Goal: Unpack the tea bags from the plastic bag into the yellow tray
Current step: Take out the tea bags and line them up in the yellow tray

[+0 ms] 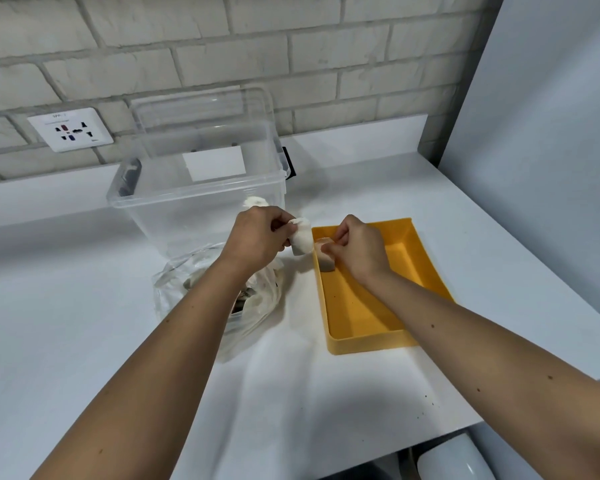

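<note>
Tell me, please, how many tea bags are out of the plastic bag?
2. The left hand pinches one tea bag beside the yellow tray; the right hand holds a second tea bag in the tray's far-left corner. Others may hide in the plastic bag.

Clear plastic bin (194,188) on white counter (84,341), wall socket (70,129) behind

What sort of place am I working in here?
Probably a home kitchen or utility counter: a white countertop runs along a pale painted brick wall with a white wall socket, and a clear plastic storage box stands on it.
</note>
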{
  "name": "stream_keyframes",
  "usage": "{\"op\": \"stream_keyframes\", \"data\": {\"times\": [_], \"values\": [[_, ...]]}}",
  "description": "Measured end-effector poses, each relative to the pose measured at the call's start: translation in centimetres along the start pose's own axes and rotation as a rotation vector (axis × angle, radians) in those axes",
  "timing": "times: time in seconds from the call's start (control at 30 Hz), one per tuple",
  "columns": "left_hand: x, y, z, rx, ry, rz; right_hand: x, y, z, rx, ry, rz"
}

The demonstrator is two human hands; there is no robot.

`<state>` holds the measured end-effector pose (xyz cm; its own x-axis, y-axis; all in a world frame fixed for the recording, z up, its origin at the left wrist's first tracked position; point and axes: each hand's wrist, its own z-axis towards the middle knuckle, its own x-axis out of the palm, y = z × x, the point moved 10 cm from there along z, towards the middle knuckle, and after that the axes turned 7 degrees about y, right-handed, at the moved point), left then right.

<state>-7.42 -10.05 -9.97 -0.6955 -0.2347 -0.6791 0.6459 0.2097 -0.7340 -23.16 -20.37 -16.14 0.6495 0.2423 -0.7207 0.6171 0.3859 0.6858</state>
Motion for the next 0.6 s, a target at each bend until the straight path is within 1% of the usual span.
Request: {"op": "stream_keyframes", "data": {"times": [0.07, 0.13, 0.17, 0.23, 0.27, 0.3, 0.33, 0.43, 0.6], "values": [[0.2, 0.2, 0.1, -0.008, 0.02, -0.056, -1.4, 0.9, -0.3, -0.033, -0.041, -0.047], [0.5, 0.0, 0.1, -0.014, 0.038, -0.109, -3.4, 2.0, -0.7, -0.064, -0.07, 0.012], [0.7, -0.2, 0.1, -0.014, 0.048, -0.14, -3.9, 2.3, -0.8, -0.065, -0.028, 0.103], [1.1, -0.8, 0.1, -0.014, 0.068, -0.199, -3.5, 3.2, -1.2, -0.052, 0.175, 0.324], [1.3, -1.1, 0.1, -0.013, 0.075, -0.215, -3.2, 3.7, -1.5, -0.045, 0.264, 0.38], [1.5, -1.4, 0.2, -0.009, 0.077, -0.221, -3.2, 4.1, -1.7, -0.044, 0.306, 0.381], [1.6, -1.7, 0.3, -0.002, 0.074, -0.22, -3.4, 4.4, -1.9, -0.037, 0.314, 0.364], [1.7, -2.2, 0.4, 0.012, 0.043, -0.241, -4.5, 4.6, -2.4, 0.015, 0.309, 0.334], [2.5, -1.6, 0.2, -0.006, 0.052, -0.323, -4.7, 3.5, -2.1, 0.007, 0.268, 0.167]]}}
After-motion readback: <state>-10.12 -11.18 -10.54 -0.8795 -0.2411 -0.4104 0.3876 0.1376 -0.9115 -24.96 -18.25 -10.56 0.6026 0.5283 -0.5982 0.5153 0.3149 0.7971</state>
